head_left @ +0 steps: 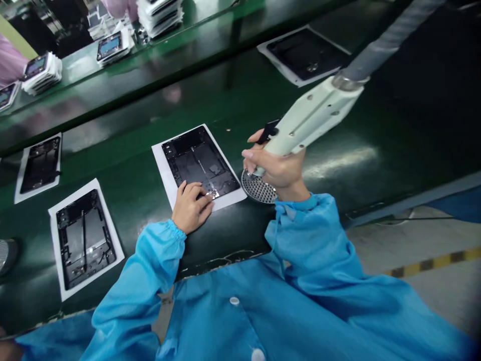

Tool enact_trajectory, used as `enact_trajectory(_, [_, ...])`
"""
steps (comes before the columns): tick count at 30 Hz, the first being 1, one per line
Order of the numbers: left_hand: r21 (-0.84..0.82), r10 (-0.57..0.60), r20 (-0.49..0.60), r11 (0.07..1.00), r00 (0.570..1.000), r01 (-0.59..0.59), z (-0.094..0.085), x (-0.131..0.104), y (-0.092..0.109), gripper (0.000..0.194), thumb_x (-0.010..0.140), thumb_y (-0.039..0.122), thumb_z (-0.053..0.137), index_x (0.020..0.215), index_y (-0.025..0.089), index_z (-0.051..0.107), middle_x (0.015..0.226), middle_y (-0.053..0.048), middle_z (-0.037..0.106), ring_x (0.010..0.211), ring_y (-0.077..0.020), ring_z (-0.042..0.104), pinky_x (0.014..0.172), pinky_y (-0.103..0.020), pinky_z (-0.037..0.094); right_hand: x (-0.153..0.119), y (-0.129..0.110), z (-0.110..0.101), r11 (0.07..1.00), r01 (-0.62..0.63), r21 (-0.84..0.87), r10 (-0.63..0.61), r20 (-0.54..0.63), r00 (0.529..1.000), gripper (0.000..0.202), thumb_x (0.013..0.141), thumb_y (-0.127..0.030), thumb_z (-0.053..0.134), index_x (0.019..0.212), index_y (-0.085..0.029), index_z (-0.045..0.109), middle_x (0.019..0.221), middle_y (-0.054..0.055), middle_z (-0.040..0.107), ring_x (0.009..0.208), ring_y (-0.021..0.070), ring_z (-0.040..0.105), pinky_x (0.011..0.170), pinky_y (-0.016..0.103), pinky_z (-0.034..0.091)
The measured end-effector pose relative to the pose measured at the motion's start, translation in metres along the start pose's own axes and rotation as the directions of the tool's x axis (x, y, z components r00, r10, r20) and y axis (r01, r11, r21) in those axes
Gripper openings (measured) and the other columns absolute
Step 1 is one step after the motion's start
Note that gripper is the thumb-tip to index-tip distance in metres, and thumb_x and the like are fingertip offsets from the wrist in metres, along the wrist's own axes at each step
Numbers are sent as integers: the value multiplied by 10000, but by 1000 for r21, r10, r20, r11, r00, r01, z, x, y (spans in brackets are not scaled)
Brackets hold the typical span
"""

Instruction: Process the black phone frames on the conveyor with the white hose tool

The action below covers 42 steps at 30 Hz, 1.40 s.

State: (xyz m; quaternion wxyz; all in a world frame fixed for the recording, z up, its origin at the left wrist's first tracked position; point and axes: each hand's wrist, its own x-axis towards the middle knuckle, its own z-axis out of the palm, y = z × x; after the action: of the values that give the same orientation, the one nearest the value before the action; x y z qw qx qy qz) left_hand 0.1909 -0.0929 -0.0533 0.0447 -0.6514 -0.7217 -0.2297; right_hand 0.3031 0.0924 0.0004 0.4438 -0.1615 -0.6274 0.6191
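Straight ahead, a black tablet back housing [205, 165] lies on a white sheet [165, 173]. My left hand [191, 205] rests over its lower edge, fingers apart and bent, the fingertips near small shiny metal parts. In my right hand [281, 168] is a pale green electric screwdriver [310, 118] with a black lever, held on a slant. The fingers wrap its lower end, and its tip is hidden. Just beneath that hand sits a round metal plate full of small holes [259, 188], beside the housing's right corner.
More black housings on white sheets lie at the left [84, 240], far left [39, 165] and upper right [308, 52]. A thick grey hose [394, 37] rises from the screwdriver. Stacked housings [41, 72] stand on a raised shelf behind, with pink-sleeved people beyond. The green bench's front edge [225, 260] meets my blue smock.
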Motion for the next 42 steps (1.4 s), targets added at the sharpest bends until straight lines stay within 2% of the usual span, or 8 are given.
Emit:
enact_trajectory(4, [33,33,-52,999,998,-31,1,-3,-2,179,893,302,567,940,215,717,1004,-76,651,1136,-257,558,1056,-513,331,7,10,-18,999,50,2,-50,-59,997,287,647,-347,794,794,-224,580,427,-98,497,340,94,473,391,261,435])
enact_trajectory(11, [104,-35,-131,993,991,49,0,-7,-3,220,863,355,622,975,190,716,1136,-123,656,1175,-287,557,1026,-500,374,8,9,-18,997,18,-70,-24,-74,997,249,668,-255,758,864,-209,611,452,-80,544,362,105,492,413,270,441])
enact_trajectory(20, [117,-37,-129,992,991,53,1,-7,-4,223,865,362,624,960,189,726,1133,-126,666,1158,-286,576,1020,-501,382,10,15,-21,988,-12,-154,1,-70,998,214,690,-202,722,864,-212,598,465,-77,529,385,112,499,428,281,463])
enact_trajectory(29, [138,-5,-145,990,989,25,-1,-7,-4,215,861,354,632,935,175,726,1109,-128,676,1130,-288,596,1003,-500,392,10,17,-20,989,-24,-146,11,-84,996,192,678,-176,701,828,-209,586,468,-75,530,382,111,502,418,272,456])
enact_trajectory(42, [110,-70,-162,990,984,89,-2,-9,-3,231,843,381,652,932,181,725,1113,-118,678,1126,-278,596,981,-464,407,9,16,-18,989,-29,-145,16,-91,996,181,668,-186,693,819,-204,594,455,-82,534,371,100,495,425,270,454])
